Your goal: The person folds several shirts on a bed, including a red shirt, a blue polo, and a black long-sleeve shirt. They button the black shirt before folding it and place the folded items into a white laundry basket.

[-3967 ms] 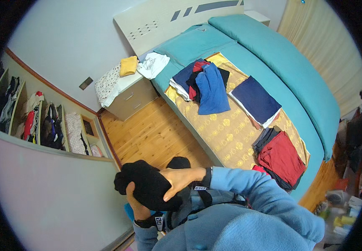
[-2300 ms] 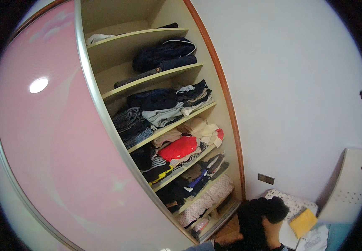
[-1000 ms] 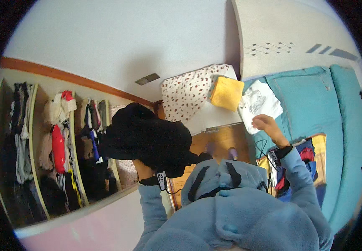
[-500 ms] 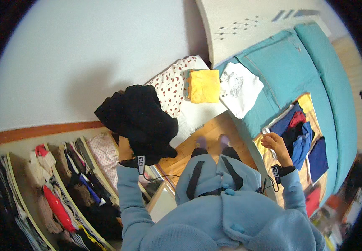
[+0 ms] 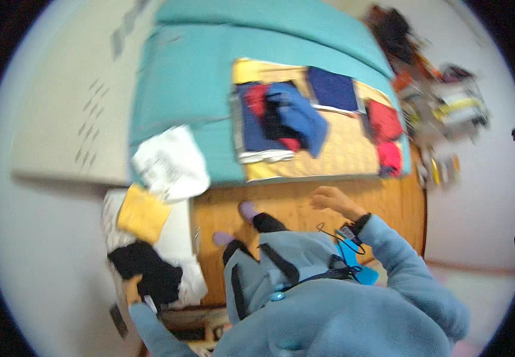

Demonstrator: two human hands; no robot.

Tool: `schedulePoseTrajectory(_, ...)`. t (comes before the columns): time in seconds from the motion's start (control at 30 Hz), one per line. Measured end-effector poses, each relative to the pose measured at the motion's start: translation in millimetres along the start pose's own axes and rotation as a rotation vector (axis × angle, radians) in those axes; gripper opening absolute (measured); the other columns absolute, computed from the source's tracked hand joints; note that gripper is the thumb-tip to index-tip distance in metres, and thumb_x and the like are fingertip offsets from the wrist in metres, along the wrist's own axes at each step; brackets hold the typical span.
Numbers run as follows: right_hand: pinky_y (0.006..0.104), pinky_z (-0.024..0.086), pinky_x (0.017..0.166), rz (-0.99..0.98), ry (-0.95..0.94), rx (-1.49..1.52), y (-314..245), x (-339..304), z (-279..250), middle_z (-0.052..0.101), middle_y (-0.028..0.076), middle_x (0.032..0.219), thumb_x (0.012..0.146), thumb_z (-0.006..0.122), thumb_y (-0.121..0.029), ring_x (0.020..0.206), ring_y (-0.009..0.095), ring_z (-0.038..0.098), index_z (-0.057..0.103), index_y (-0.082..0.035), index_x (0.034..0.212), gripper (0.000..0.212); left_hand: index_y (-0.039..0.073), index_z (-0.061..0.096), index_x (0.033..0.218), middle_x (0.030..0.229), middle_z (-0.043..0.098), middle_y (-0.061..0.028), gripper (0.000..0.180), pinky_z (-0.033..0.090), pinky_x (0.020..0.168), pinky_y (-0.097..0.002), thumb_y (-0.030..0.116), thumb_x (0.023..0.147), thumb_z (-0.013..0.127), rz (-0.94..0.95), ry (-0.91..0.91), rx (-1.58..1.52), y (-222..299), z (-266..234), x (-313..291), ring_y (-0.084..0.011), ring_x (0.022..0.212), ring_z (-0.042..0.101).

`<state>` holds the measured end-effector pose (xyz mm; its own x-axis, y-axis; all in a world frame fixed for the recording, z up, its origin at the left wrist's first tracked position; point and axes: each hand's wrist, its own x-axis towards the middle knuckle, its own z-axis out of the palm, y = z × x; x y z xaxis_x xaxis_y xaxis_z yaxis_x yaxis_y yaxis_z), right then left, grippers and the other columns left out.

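Note:
At the lower left, my left hand [image 5: 133,290] is closed on a bunched black garment [image 5: 150,271], partly hiding its fingers. The garment is over the near end of a white cabinet top [image 5: 178,234], beside a folded yellow cloth [image 5: 143,213]. Whether it rests there or hangs just above, I cannot tell. My right hand [image 5: 333,201] hovers over the wooden floor in front of the bed, fingers loosely bent and nothing visible in them. A white printed shirt [image 5: 173,163] lies on the bed's corner, touching or close to the yellow cloth.
The teal bed [image 5: 198,77] spans the far side, with a pale headboard [image 5: 73,125] at left. A yellow mat [image 5: 349,149] on it bears a blue garment [image 5: 298,119], a navy folded piece [image 5: 332,89] and red clothes [image 5: 385,122]. A cluttered rack [image 5: 448,110] stands far right.
The view has swung right, bringing the bed to the middle and the drawers mostly out of sight. My left hand still grips the black garment, now lower, by the cabinet. My right hand is away from the bed.

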<state>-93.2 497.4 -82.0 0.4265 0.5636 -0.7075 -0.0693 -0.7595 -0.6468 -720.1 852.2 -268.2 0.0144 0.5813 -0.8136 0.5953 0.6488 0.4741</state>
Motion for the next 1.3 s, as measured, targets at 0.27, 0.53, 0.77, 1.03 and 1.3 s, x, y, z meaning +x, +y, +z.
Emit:
schedulePoseTrajectory(0.27, 0.0267, 0.051, 0.071, 0.054, 0.064, 0.179, 66.6, -27.4, -39.9, 0.066, 0.006, 0.096, 0.095, 0.055, -0.025, 0.084, 0.013, 0.064, 0.06, -0.003, 0.107, 0.026, -0.004, 0.039, 0.138, 0.135, 0.048, -0.0251, 0.073, 0.036, 0.107, -0.0428, 0.009, 0.069, 0.06, 0.258, 0.531, 0.206, 37.5, 68.0, 27.9, -0.0393, 0.121, 0.048)
schedulePoseTrajectory(0.53, 0.0262, 0.051, 0.067, -0.008, 0.105, 0.402, 161.7, -14.8, -146.7, 0.066, 0.004, 0.088, 0.095, 0.055, -0.023, 0.079, 0.011, 0.062, 0.06, -0.004, 0.103, 0.021, -0.007, 0.037, 0.138, 0.126, 0.054, -0.0266, 0.076, 0.045, 0.094, -0.0409, 0.015, 0.07, 0.064, 0.596, 0.533, 0.022, 129.7, 196.8, -11.7, -0.0383, 0.106, 0.057)
schedulePoseTrajectory(0.77, 0.0243, 0.049, 0.064, 0.012, 0.357, 0.604, 246.2, -43.9, -271.3, 0.066, 0.007, 0.087, 0.094, 0.058, -0.023, 0.078, 0.012, 0.062, 0.059, -0.003, 0.101, 0.021, -0.007, 0.033, 0.139, 0.136, 0.044, -0.0236, 0.072, 0.034, 0.103, -0.0364, 0.012, 0.076, 0.062, 0.574, 0.26, 0.234, 247.1, 402.4, -26.5, -0.0323, 0.122, 0.045)
schedulePoseTrajectory(1.03, 0.0251, 0.05, 0.066, 0.098, 0.486, 0.642, 303.9, -61.7, -327.5, 0.066, 0.007, 0.091, 0.094, 0.058, -0.027, 0.078, 0.013, 0.064, 0.059, -0.004, 0.1, 0.024, 0.013, 0.048, 0.13, 0.117, 0.058, -0.0078, 0.05, 0.042, 0.087, -0.0365, 0.029, 0.086, 0.064, 0.391, -0.388, 0.081, 351.8, 611.0, -72.8, -0.0198, 0.103, 0.056)
schedulePoseTrajectory(1.3, 0.0267, 0.052, 0.07, 0.117, 0.589, 0.774, 341.0, -105.9, -331.5, 0.066, 0.004, 0.091, 0.094, 0.057, -0.026, 0.081, 0.012, 0.064, 0.061, -0.006, 0.101, 0.021, 0.007, 0.059, 0.112, 0.099, 0.065, -0.006, 0.028, 0.049, 0.075, -0.029, 0.022, 0.089, 0.063, 0.365, -0.79, 0.138, 427.0, 836.9, -138.3, -0.0177, 0.088, 0.064)
